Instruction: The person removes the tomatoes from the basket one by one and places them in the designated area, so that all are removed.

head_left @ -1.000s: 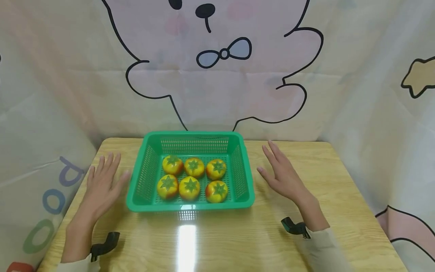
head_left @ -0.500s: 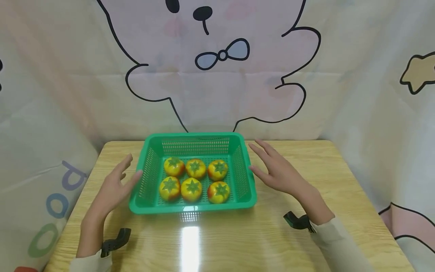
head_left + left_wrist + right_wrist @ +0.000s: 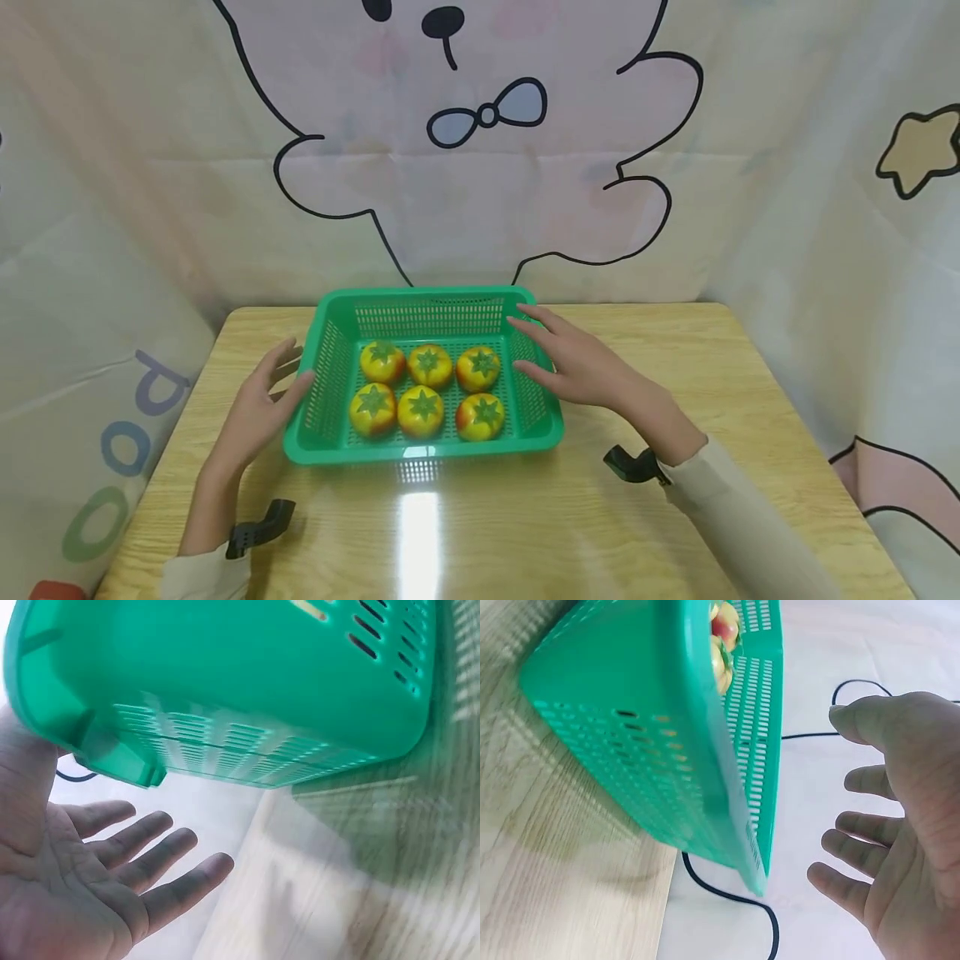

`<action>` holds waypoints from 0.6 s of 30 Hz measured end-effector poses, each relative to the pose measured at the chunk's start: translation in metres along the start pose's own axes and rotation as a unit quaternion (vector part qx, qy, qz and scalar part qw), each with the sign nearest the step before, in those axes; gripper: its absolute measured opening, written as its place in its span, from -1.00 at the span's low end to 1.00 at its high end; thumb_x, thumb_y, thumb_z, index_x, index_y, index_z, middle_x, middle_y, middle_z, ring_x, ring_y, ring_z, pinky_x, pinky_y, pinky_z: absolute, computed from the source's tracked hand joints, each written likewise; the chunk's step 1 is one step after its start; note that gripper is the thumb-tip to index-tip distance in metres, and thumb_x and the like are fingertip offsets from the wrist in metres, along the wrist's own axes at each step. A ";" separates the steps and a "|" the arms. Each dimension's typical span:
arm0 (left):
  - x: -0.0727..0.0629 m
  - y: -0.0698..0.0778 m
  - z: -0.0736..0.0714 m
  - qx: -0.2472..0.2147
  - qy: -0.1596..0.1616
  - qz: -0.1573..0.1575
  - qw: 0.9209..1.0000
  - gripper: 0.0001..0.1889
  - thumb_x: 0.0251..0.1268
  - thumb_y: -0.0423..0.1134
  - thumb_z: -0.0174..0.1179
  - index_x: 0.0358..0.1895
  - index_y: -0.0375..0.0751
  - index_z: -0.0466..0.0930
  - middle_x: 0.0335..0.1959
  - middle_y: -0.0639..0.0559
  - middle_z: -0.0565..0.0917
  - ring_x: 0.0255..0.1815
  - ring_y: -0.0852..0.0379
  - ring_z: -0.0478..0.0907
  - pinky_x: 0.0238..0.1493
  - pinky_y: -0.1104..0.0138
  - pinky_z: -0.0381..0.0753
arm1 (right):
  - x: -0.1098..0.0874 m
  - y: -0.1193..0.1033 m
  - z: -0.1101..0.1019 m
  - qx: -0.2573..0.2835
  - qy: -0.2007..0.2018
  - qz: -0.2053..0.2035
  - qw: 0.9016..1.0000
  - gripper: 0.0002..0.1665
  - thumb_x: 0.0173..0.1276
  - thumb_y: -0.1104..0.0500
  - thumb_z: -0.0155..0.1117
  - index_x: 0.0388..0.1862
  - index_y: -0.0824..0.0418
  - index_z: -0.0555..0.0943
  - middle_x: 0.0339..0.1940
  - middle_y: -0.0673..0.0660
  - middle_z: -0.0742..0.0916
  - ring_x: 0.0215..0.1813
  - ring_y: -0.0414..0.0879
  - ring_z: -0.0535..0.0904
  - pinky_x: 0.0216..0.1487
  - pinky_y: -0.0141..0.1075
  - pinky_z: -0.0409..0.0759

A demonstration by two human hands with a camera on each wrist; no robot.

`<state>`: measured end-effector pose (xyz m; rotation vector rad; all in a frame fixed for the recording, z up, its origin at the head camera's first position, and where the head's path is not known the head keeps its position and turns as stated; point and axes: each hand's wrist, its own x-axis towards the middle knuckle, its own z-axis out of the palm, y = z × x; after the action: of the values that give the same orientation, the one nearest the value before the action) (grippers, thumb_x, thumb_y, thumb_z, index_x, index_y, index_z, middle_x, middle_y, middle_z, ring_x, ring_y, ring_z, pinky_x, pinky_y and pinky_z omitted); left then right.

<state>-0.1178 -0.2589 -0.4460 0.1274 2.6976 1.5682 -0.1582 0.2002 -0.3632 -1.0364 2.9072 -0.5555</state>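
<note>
A green plastic basket [image 3: 423, 457] with slotted walls stands on the table, holding several yellow-and-red persimmon-like fruits [image 3: 421, 412] with green leafy tops. At its left side is my left hand [image 3: 253, 410], thumb by the rim and fingers loosely extended outside the wall. In the left wrist view the left thumb is partly hidden behind the rim [image 3: 16, 675], and whether it touches cannot be told. My right hand [image 3: 577, 360] hovers over the right rim, fingers spread and relaxed; in the right wrist view it is apart from the basket.
A wooden table [image 3: 495, 533] carries the basket near its back edge. Behind hangs a printed cloth [image 3: 472, 208] with a cartoon animal, and more cloth hangs at both sides. A black camera mount [image 3: 262, 527] sits on the left wrist, another [image 3: 633, 464] on the right.
My left hand has moved right, from beside the basket to its rim, and turned palm inward. My right hand has moved left over the right rim. The basket stays in place.
</note>
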 end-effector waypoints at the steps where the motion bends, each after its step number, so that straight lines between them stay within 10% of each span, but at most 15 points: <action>1: 0.001 -0.001 0.000 -0.004 -0.001 -0.002 1.000 -0.18 0.68 0.03 0.10 0.75 -0.17 -0.10 0.66 -0.39 0.21 0.63 -0.49 0.21 0.43 -0.44 0.35 | 0.003 -0.002 0.000 0.001 -0.007 -0.001 1.000 -0.19 0.61 -0.10 0.26 0.68 0.16 0.29 0.72 0.28 0.30 0.67 0.26 0.32 0.57 0.19 0.44; 6: 0.003 -0.004 0.002 -0.015 -0.009 -0.013 1.000 -0.24 0.71 0.06 0.02 0.71 -0.25 0.01 0.67 -0.38 0.21 0.61 -0.50 0.24 0.42 -0.40 0.41 | 0.019 -0.009 0.000 0.007 -0.035 -0.011 0.999 -0.19 0.62 -0.09 0.24 0.69 0.16 0.27 0.73 0.28 0.28 0.64 0.25 0.38 0.56 0.17 0.45; 13: 0.006 -0.010 0.010 -0.034 -0.025 -0.027 0.999 -0.29 0.74 0.10 -0.07 0.70 -0.24 0.06 0.66 -0.36 0.24 0.56 -0.45 0.35 0.11 0.35 0.67 | 0.036 -0.016 0.000 0.001 -0.058 -0.013 0.998 -0.21 0.63 -0.10 0.22 0.68 0.16 0.29 0.72 0.30 0.29 0.53 0.25 0.51 0.50 0.16 0.53; 18: 0.006 -0.008 0.011 -0.059 -0.038 -0.055 0.996 -0.26 0.75 0.14 -0.13 0.70 -0.28 0.04 0.62 -0.41 0.27 0.48 -0.42 0.44 -0.02 0.47 0.66 | 0.049 -0.020 0.003 0.008 -0.071 -0.014 0.997 -0.22 0.63 -0.09 0.23 0.68 0.12 0.30 0.73 0.28 0.27 0.53 0.23 0.52 0.49 0.14 0.55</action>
<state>-0.1232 -0.2527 -0.4588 0.0342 2.5025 1.6500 -0.1841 0.1552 -0.3539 -1.0691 2.7659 -0.4837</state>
